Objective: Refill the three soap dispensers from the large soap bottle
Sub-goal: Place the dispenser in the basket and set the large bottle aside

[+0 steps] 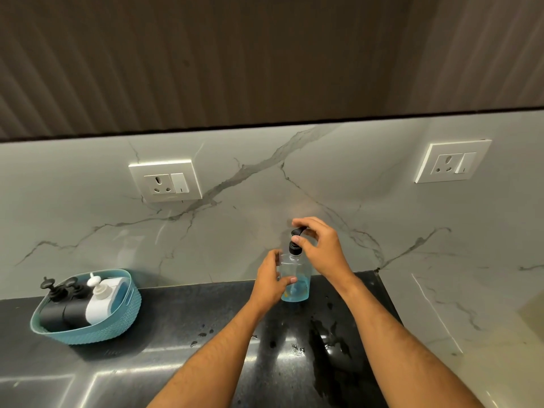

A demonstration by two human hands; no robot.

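Standing upright at frame centre, clear dispenser [295, 282] is gripped by left hand [270, 282]; right hand [321, 248] fingers [297, 240] pinch its pump [295, 245] directly above

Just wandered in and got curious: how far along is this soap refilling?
Early. Nothing looks refilled. In hand: the left hand grips the clear dispenser, holding little blue soap, while the right hand pinches its black pump. Left: two black dispensers and a white bottle wait in the teal basket.

Teal basket [88, 325] far left of dispenser [295, 282]
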